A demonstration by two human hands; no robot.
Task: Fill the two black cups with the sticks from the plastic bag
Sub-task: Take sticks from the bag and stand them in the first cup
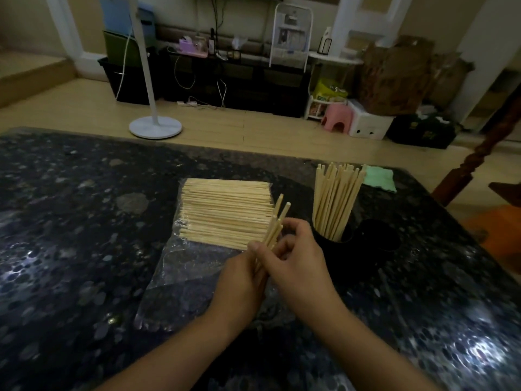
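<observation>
The left hand point(242, 277) and right hand point(296, 258) both grip a small bundle point(275, 224) near the bag point(197, 277), and should even its ends before lowering it upright into the right, still empty cup point(377, 238), beside the filled cup point(329, 244).

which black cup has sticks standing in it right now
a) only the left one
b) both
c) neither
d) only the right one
a: the left black cup holds a fan of upright sticks, while the right black cup beside it shows only a dark interior with no sticks rising from it.
</observation>
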